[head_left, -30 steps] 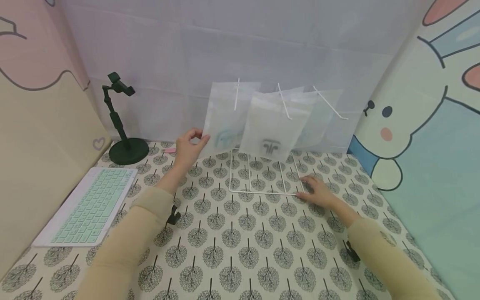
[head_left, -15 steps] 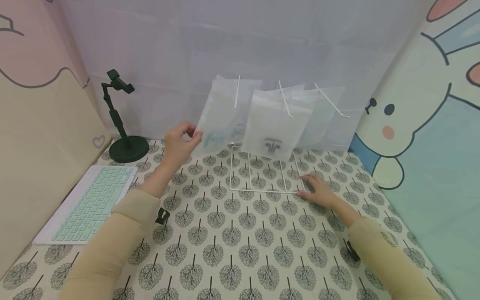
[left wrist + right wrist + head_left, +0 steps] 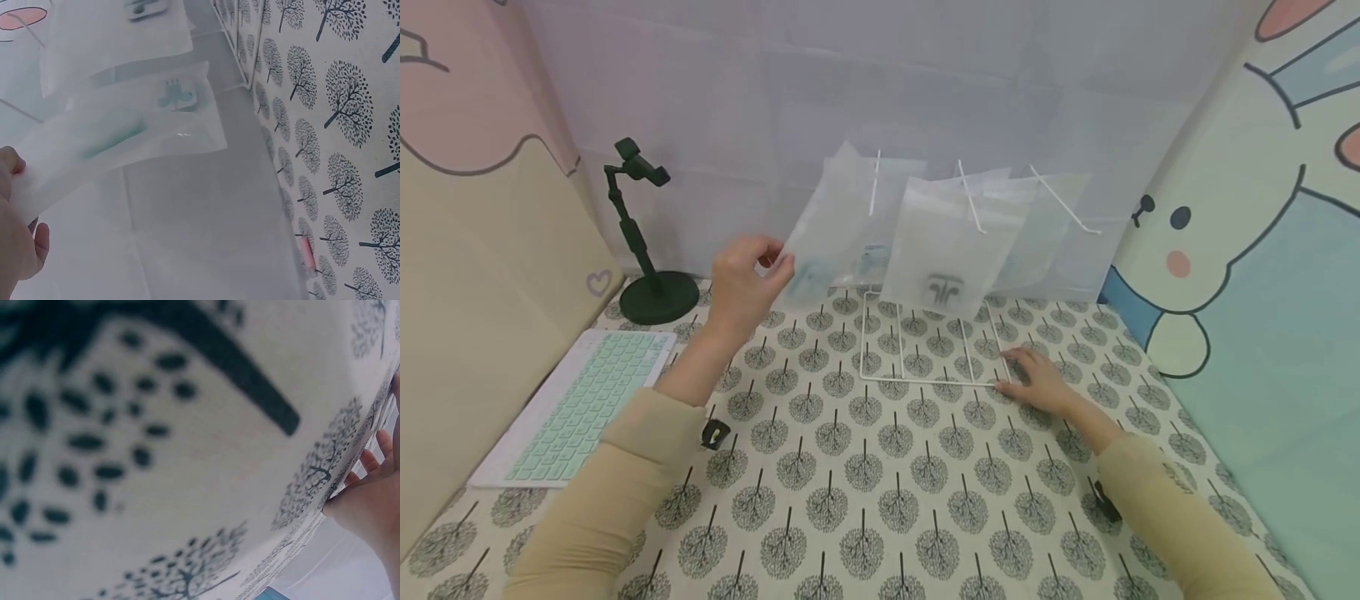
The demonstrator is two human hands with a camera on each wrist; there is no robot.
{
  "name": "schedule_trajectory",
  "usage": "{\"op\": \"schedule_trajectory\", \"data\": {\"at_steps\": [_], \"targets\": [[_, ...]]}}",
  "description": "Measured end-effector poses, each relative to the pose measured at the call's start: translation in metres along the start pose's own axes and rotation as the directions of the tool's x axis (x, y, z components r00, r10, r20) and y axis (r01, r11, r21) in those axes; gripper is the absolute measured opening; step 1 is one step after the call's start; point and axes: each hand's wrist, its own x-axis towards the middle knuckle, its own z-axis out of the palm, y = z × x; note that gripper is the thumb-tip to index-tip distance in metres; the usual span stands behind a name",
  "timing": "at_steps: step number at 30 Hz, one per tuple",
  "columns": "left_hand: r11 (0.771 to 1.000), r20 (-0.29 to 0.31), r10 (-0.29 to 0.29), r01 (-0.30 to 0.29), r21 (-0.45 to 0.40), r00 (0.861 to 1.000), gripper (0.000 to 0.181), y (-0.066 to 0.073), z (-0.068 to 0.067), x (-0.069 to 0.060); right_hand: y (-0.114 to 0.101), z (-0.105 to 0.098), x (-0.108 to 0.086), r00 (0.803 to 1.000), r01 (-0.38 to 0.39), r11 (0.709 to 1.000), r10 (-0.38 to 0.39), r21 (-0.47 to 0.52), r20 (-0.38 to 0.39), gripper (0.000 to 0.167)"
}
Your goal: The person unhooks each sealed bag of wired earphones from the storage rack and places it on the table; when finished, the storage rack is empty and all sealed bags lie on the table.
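Observation:
My left hand pinches the left edge of a frosted zip pouch with a blurred bluish item inside. This pouch is tilted, its top corner left of the left hook; I cannot tell whether it is fully off that hook. Behind it, another frosted pouch with a teal-marked item hangs at the same hook. On the middle hook hangs a pouch with a dark-marked item. My right hand rests at the front right corner of the white wire rack's base, fingers fairly straight.
More frosted pouches hang on the right hook. A dark green phone stand and a mint keyboard are at the left. A tree-print cloth covers the table, with a pale curtain behind.
My left hand has drawn the pouch leftward and toward me, tilting it away from the pouch behind, which now shows more. The right hand has stayed on the rack base.

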Motion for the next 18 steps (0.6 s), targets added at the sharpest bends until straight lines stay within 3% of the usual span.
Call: {"op": "schedule_trajectory", "data": {"at_steps": [5,18], "targets": [[0.999,-0.001,0.007,-0.007,0.04,1.0,0.011,0.009,-0.008,0.006,-0.002,-0.002,-0.001,1.0,0.018,1.0,-0.018,0.005,-0.007,0.068],[0.995,0.071,-0.06,0.054,0.081,0.996,0.006,0.034,-0.034,0.014,-0.001,-0.001,0.0,1.0,-0.007,1.0,0.007,0.003,0.019,0.069]]}}
